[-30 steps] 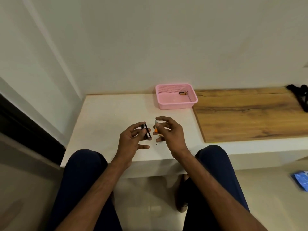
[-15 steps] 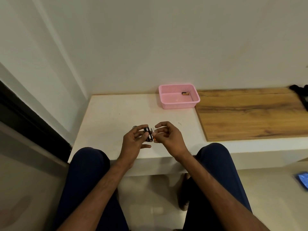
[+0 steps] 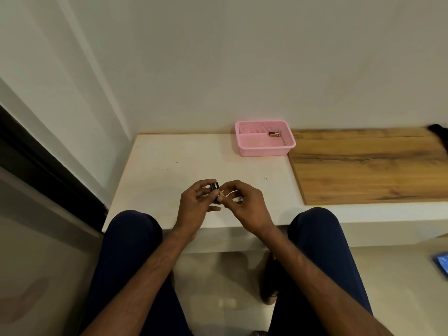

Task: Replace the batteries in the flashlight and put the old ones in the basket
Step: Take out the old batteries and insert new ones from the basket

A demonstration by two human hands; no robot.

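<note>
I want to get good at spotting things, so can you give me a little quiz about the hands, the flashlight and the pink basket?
1. True or false: the pink basket is empty.
2. Which hand grips the body of the black flashlight? A) left hand B) right hand C) neither
3. Fill in: the wooden board lies on the basket's ___ side.
Key: 1 false, one battery lies in it. 2 A; the right hand pinches a small pale battery at its end. 3 right.

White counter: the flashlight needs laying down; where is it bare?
Bare: the white counter left of the pink basket and left hand; the strip between basket and hands. Crowded where the right hand pinches a battery at the flashlight.
</note>
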